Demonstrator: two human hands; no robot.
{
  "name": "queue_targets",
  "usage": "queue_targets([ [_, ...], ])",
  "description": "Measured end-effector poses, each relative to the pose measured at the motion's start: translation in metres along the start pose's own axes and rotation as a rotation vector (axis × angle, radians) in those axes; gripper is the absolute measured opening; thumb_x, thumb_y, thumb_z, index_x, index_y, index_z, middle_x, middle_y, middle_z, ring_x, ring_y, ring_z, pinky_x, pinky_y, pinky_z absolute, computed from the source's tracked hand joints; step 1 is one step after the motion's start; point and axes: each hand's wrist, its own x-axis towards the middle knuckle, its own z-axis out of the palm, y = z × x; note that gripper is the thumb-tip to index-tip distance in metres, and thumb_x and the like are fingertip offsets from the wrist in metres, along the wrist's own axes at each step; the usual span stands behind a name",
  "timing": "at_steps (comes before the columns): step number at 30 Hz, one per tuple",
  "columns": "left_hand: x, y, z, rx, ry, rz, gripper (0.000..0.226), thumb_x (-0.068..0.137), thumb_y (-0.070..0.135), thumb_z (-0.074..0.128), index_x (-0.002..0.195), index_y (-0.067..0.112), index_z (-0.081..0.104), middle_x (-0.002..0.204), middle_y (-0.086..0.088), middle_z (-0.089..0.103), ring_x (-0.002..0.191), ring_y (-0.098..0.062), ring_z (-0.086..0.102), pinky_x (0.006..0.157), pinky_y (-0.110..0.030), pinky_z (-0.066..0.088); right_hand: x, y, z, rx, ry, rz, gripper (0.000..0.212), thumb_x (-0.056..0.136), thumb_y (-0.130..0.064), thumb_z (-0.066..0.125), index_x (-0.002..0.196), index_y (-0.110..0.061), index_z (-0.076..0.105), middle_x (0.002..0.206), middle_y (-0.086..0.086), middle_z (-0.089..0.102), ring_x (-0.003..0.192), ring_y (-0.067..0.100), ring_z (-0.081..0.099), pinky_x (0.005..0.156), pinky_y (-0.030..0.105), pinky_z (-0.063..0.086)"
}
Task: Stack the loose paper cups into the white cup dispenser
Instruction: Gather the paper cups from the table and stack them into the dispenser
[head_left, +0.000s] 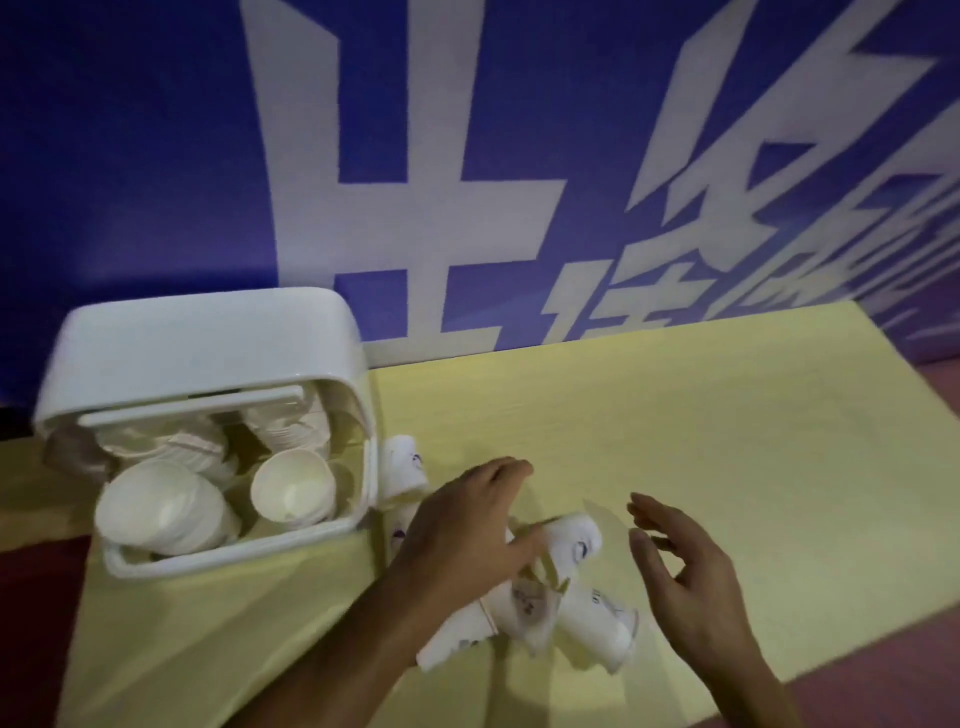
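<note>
The white cup dispenser (208, 364) stands at the left with its front open, and stacks of white paper cups (166, 512) lie inside, one stack (293, 491) mouth toward me. Loose paper cups lie on their sides on the yellow cloth: one (402, 467) right beside the dispenser, one (574, 538) between my hands, several more (592, 631) below. My left hand (462, 530) hovers over the pile, fingers spread, thumb touching the middle cup. My right hand (685, 566) is open to the right of the pile, holding nothing.
A yellow cloth (701, 426) covers the table, with dark red surface at the lower left and right corners. A blue wall banner (156, 156) with large white characters rises right behind the table and dispenser.
</note>
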Motion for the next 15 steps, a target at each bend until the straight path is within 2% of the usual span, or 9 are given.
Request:
queue_targets([
  [3, 0.036, 0.021, 0.043, 0.163, -0.244, -0.015, 0.068, 0.091, 0.062, 0.056, 0.144, 0.022, 0.042, 0.146, 0.003, 0.048, 0.13, -0.02, 0.048, 0.1, -0.037, 0.046, -0.017, 0.033, -0.026, -0.011, -0.008, 0.031, 0.038, 0.096, -0.018, 0.066, 0.12, -0.047, 0.062, 0.121, -0.031, 0.064, 0.11, -0.006, 0.062, 0.084, 0.01, 0.048],
  [6, 0.052, 0.025, 0.077, 0.32, -0.399, -0.068, 0.072, 0.085, 0.068, 0.058, 0.137, 0.02, 0.044, 0.134, -0.004, 0.055, 0.121, -0.026, 0.052, 0.093, -0.039, 0.045, -0.033, 0.06, -0.039, -0.041, -0.08, 0.094, 0.036, 0.093, -0.034, 0.068, 0.124, -0.05, 0.056, 0.123, -0.029, 0.063, 0.112, -0.01, 0.057, 0.089, 0.017, 0.049],
  [9, 0.053, 0.028, 0.095, 0.405, -0.429, -0.096, 0.062, 0.081, 0.067, 0.059, 0.121, 0.022, 0.046, 0.118, -0.004, 0.062, 0.108, -0.027, 0.058, 0.081, -0.038, 0.041, -0.049, 0.091, -0.043, -0.099, -0.214, 0.114, 0.054, 0.083, -0.067, 0.066, 0.131, -0.055, 0.045, 0.131, -0.039, 0.05, 0.122, -0.016, 0.048, 0.098, 0.009, 0.04],
  [11, 0.053, 0.031, 0.1, 0.431, -0.416, -0.106, 0.057, 0.081, 0.063, 0.059, 0.117, 0.021, 0.046, 0.114, -0.004, 0.063, 0.105, -0.028, 0.06, 0.076, -0.037, 0.04, -0.056, 0.107, -0.037, -0.138, -0.293, 0.085, 0.076, 0.073, -0.076, 0.068, 0.138, -0.054, 0.035, 0.138, -0.041, 0.038, 0.129, -0.021, 0.036, 0.103, 0.004, 0.03],
  [13, 0.054, 0.035, 0.102, 0.418, -0.385, -0.115, 0.057, 0.081, 0.057, 0.062, 0.118, 0.02, 0.043, 0.111, -0.004, 0.063, 0.102, -0.029, 0.062, 0.071, -0.035, 0.039, -0.061, 0.12, -0.026, -0.159, -0.335, 0.028, 0.099, 0.064, -0.086, 0.068, 0.144, -0.045, 0.028, 0.143, -0.035, 0.03, 0.129, -0.025, 0.026, 0.104, -0.002, 0.018],
  [15, 0.058, 0.037, 0.101, 0.325, -0.337, -0.129, 0.06, 0.078, 0.055, 0.066, 0.119, 0.021, 0.038, 0.109, -0.003, 0.059, 0.099, -0.03, 0.064, 0.069, -0.035, 0.045, -0.062, 0.129, -0.012, -0.138, -0.312, -0.018, 0.113, 0.057, -0.093, 0.063, 0.147, -0.033, 0.032, 0.141, -0.025, 0.035, 0.126, -0.018, 0.028, 0.106, -0.002, 0.017],
])
